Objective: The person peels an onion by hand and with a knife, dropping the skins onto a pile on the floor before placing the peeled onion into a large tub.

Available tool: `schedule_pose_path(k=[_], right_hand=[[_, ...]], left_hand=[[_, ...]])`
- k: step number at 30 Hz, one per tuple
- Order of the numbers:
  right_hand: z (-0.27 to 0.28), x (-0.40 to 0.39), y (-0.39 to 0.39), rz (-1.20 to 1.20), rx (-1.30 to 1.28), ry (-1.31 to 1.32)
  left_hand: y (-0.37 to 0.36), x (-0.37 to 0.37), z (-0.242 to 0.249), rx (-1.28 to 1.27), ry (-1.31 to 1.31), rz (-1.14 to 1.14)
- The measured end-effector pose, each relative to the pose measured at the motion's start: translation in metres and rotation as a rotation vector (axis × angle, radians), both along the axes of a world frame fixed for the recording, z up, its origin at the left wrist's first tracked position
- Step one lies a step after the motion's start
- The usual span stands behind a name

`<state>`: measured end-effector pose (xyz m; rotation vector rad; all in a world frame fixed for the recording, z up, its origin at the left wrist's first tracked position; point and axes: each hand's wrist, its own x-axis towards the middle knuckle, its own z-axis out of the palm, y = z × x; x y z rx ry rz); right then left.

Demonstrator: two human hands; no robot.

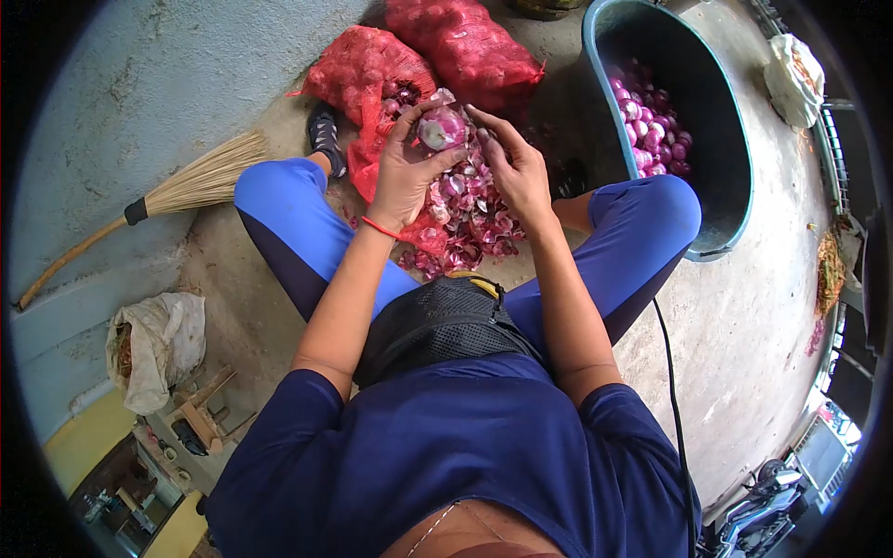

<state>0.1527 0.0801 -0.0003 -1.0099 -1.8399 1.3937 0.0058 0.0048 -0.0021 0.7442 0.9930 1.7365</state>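
A red onion (442, 128), its skin partly off so that a pale patch shows, is held up between the fingers and thumb of my left hand (406, 177). Close against the onion's right side is my right hand (518, 177), thumb and fingers curled together; whatever they grip is too small or hidden to name. Below both hands lies a pile of loose onion skins (474, 209) on the floor between my legs. Just beyond my left hand, an open red mesh sack (363, 74) shows onions at its mouth.
Another full red mesh sack (465, 51) lies behind the first. At the right stands a deep blue-grey tub (735, 167) with peeled onions (651, 126) inside. A broom (200, 177) leans at the left wall, near a white sack (158, 344). A black cable (672, 372) runs beside my right side.
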Motion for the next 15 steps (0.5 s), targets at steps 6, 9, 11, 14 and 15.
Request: schedule_pose_path(k=[6, 9, 11, 14, 15], right_hand=[[-0.011, 0.004, 0.008, -0.063, -0.038, -0.163], [-0.014, 0.005, 0.010, -0.030, -0.214, 0.008], [-0.009, 0.005, 0.011, -0.009, -0.296, 0.074], [0.004, 0.009, 0.006, 0.020, -0.259, 0.106], [0.004, 0.008, 0.004, 0.042, -0.198, 0.116]], left_hand=[[-0.003, -0.004, 0.010, -0.042, -0.230, -0.032], [0.000, -0.003, 0.008, -0.081, -0.116, 0.019], [0.003, -0.004, 0.001, -0.084, -0.056, 0.035], [0.002, -0.004, -0.003, -0.094, -0.013, 0.037], [0.002, -0.005, -0.003, -0.096, -0.004, 0.037]])
